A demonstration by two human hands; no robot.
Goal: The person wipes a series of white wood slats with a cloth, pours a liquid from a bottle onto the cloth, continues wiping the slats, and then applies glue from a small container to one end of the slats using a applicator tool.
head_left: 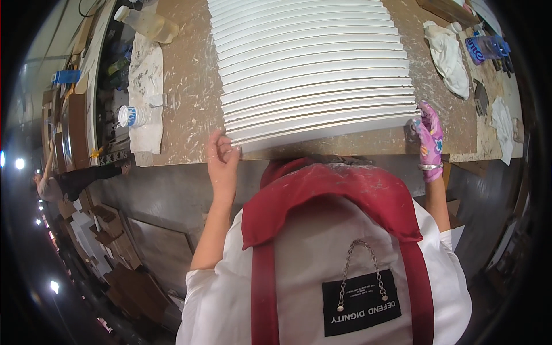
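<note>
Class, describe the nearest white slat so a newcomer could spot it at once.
On the white-spotted brown worktable, find the row of long white slats. Go to its near end, between the bare left hand and the pink-gloved right hand. The nearest slat alone has no neighbour on the person's side.

Looks down in wide fisheye from head height, close beside the workbench (187, 103), facing across its top.

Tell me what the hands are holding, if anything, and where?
Perhaps the nearest white slat: left hand at its left end, gloved right hand at its right. I can't tell if either grips it.
</note>
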